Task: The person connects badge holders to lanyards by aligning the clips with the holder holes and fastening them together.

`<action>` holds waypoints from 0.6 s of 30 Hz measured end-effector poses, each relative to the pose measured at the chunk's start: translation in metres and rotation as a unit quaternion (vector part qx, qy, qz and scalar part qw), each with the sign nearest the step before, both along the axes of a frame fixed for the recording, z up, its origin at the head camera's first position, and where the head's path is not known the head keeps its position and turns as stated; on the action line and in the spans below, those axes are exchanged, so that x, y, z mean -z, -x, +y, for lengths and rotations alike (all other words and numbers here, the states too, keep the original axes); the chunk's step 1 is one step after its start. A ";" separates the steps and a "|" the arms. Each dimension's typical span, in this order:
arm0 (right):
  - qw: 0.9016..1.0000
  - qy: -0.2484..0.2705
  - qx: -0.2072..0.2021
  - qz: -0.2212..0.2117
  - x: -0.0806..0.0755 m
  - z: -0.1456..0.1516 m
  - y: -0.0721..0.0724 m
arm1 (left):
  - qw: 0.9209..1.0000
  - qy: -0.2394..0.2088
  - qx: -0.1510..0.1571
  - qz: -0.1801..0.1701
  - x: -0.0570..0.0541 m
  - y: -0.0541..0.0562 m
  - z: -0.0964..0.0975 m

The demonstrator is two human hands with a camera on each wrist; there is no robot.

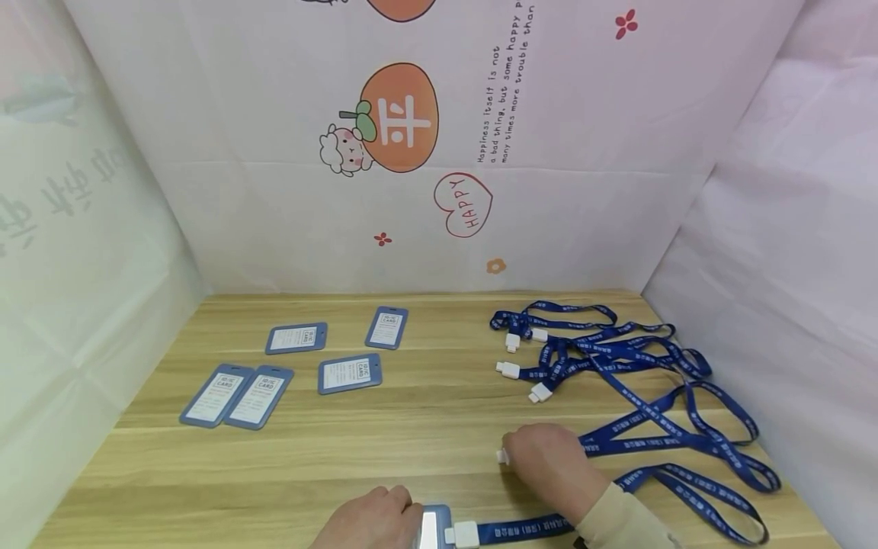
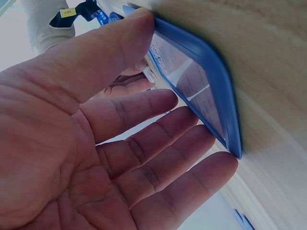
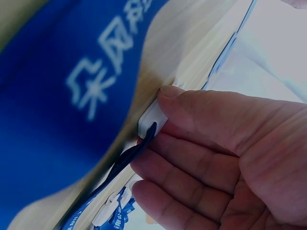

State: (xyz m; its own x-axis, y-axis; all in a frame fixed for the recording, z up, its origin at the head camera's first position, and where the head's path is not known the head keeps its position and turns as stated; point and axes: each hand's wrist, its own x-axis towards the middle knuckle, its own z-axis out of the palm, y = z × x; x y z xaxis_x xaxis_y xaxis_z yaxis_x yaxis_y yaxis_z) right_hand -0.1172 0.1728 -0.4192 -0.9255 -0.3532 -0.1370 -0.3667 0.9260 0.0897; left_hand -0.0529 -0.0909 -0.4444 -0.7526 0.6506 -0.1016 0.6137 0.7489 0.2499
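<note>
At the front edge of the head view, my left hand (image 1: 376, 521) holds a blue card holder (image 1: 434, 526) by its edges. In the left wrist view, the thumb rests on one edge of that card holder (image 2: 225, 91) and the fingertips touch the opposite one. A white clip (image 1: 463, 534) joins this holder to a blue lanyard (image 1: 524, 529). My right hand (image 1: 552, 467) pinches the white clip (image 3: 152, 119) of another blue lanyard (image 1: 634, 444) between thumb and fingers, just above the table. Its clip end (image 1: 503, 457) pokes out left of the hand.
Several blue card holders, one of them a holder (image 1: 350, 374) near the middle, lie on the wooden table (image 1: 425, 427). More blue lanyards (image 1: 617, 351) with white clips are tangled at the back right. White cloth walls (image 1: 274, 229) enclose the table.
</note>
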 end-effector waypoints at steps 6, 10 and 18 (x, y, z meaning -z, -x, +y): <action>1.000 0.005 -0.006 -0.009 0.000 -0.005 -0.001 | 1.000 0.002 0.001 -0.002 0.000 0.001 0.000; 1.000 0.007 -0.012 -0.003 0.001 -0.008 -0.002 | 1.000 0.001 0.001 -0.002 0.000 0.001 0.000; 1.000 0.005 -0.027 -0.001 0.001 -0.013 -0.003 | 1.000 -0.001 0.000 -0.006 -0.001 0.000 -0.001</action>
